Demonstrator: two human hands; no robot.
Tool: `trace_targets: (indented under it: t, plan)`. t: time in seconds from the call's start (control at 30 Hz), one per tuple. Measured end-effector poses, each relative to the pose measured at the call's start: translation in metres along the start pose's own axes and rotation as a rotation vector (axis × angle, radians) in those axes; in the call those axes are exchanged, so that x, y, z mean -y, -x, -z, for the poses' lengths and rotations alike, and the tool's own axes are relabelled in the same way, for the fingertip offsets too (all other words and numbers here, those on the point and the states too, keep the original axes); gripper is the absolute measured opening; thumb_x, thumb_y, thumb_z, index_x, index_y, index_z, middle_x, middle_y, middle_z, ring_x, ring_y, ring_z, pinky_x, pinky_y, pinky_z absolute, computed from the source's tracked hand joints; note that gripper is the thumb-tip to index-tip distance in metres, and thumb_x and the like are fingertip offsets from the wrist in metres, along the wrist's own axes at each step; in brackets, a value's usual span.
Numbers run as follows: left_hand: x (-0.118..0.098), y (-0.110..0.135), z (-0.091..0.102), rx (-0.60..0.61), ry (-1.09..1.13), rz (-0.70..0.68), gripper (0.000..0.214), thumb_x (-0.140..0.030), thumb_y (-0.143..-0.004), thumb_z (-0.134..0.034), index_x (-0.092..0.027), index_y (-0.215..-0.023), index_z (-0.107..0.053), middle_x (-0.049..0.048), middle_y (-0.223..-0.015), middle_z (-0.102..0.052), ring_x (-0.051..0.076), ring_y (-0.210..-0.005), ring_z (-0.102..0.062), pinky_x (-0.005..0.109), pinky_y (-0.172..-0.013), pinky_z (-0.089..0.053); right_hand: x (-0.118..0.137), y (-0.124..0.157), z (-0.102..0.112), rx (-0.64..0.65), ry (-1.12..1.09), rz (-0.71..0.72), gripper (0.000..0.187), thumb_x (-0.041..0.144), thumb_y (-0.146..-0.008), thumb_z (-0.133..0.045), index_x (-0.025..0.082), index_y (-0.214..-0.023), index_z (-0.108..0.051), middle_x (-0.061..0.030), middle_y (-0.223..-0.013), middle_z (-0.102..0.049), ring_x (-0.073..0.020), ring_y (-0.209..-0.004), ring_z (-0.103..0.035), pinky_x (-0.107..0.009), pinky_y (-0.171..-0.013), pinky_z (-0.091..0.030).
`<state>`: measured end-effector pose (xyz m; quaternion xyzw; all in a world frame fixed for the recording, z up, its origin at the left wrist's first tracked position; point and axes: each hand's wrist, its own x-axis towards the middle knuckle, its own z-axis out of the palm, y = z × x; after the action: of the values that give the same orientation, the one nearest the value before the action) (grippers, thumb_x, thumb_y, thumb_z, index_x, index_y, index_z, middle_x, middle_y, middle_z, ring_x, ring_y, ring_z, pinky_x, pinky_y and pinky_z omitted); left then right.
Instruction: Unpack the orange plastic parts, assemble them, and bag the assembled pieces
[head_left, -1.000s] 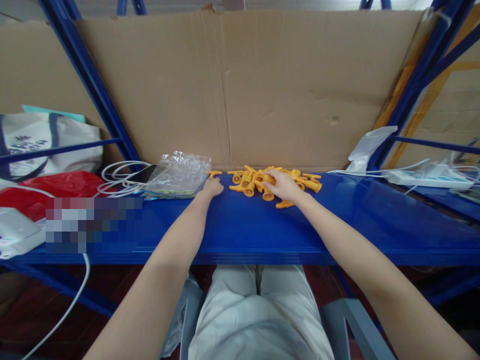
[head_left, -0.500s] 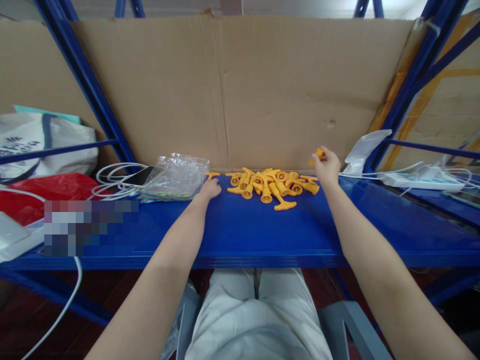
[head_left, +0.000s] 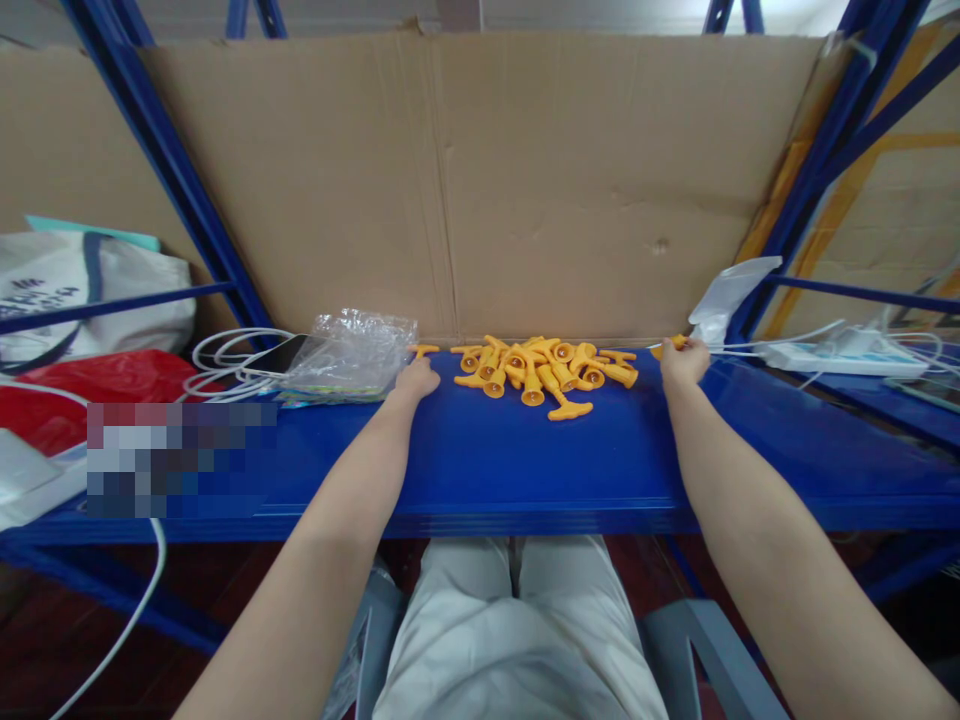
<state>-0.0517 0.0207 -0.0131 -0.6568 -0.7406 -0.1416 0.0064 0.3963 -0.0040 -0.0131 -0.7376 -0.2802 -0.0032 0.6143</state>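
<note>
My left hand (head_left: 418, 380) rests on the blue shelf, its fingers closed around a yellow T-handled plastic piece (head_left: 424, 350); the bar shows above the fingertips and the lower part is hidden. Farther right, my right hand (head_left: 687, 364) pinches another yellow T-handled piece (head_left: 678, 341) low over the shelf near the cardboard, mostly covered by the fingers. Between the hands lies a pile of similar yellow pieces (head_left: 532, 385), many with open cup-shaped ends facing me. One piece (head_left: 570, 410) with a ridged stem lies at the front of the pile.
A clear plastic bag (head_left: 349, 350) lies left of my left hand, beside coiled white cable (head_left: 225, 365) and a red bag (head_left: 105, 385). Cardboard (head_left: 525, 190) closes off the back. At right stand white plastic wrapping (head_left: 731, 300) and a power strip (head_left: 844, 360).
My right hand has moved right and down with its yellow piece, from above the pile's right end to near the shelf surface. My left hand has hardly moved.
</note>
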Motion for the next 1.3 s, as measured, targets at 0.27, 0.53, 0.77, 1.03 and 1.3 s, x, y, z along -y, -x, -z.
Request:
trace_targets:
  t: [0.27, 0.53, 0.77, 1.03, 1.3]
  plan:
    - [0.002, -0.004, -0.004, 0.000, 0.024, -0.059, 0.050, -0.020, -0.091, -0.044, -0.013, -0.137, -0.061, 0.0163, -0.144, -0.062, 0.030, -0.134, -0.058, 0.044, -0.115, -0.045, 0.000, 0.003, -0.002, 0.030, -0.003, 0.063, 0.023, 0.022, -0.079, -0.065, 0.016, -0.101, -0.068, -0.0119, -0.104, -0.070, -0.0273, -0.105, -0.066, -0.043, -0.100, -0.049]
    - [-0.003, 0.001, 0.001, -0.083, 0.028, -0.072, 0.053, -0.019, -0.090, -0.046, -0.010, -0.140, -0.059, 0.0179, -0.143, -0.062, 0.032, -0.134, -0.057, 0.042, -0.112, -0.047, -0.006, 0.002, -0.004, 0.068, -0.017, 0.072, 0.027, 0.021, -0.076, -0.064, 0.016, -0.102, -0.067, -0.0134, -0.105, -0.071, -0.0296, -0.105, -0.066, -0.047, -0.100, -0.049]
    - [-0.013, 0.016, 0.013, -0.113, -0.045, 0.019, 0.051, -0.022, -0.088, -0.049, -0.007, -0.135, -0.061, 0.0204, -0.142, -0.062, 0.035, -0.134, -0.056, 0.045, -0.108, -0.049, 0.001, 0.010, -0.002, 0.076, 0.042, 0.051, 0.020, 0.019, -0.078, -0.065, 0.014, -0.097, -0.068, -0.0124, -0.102, -0.070, -0.0263, -0.100, -0.067, -0.039, -0.095, -0.050]
    - [-0.010, 0.012, 0.011, -0.064, 0.011, 0.041, 0.054, -0.023, -0.089, -0.048, -0.007, -0.140, -0.055, 0.0203, -0.137, -0.065, 0.032, -0.128, -0.062, 0.040, -0.105, -0.051, 0.000, 0.008, -0.007, 0.100, 0.014, 0.094, 0.024, 0.021, -0.076, -0.066, 0.016, -0.099, -0.068, -0.0105, -0.099, -0.071, -0.0263, -0.099, -0.067, -0.042, -0.096, -0.051]
    - [-0.006, 0.004, 0.005, -0.006, 0.000, 0.006, 0.054, -0.026, -0.090, -0.047, -0.009, -0.140, -0.055, 0.0205, -0.141, -0.063, 0.032, -0.128, -0.062, 0.040, -0.106, -0.050, -0.007, 0.004, -0.010, 0.133, 0.000, 0.168, 0.029, 0.025, -0.074, -0.068, 0.017, -0.101, -0.069, -0.0132, -0.104, -0.073, -0.0291, -0.103, -0.067, -0.046, -0.097, -0.051]
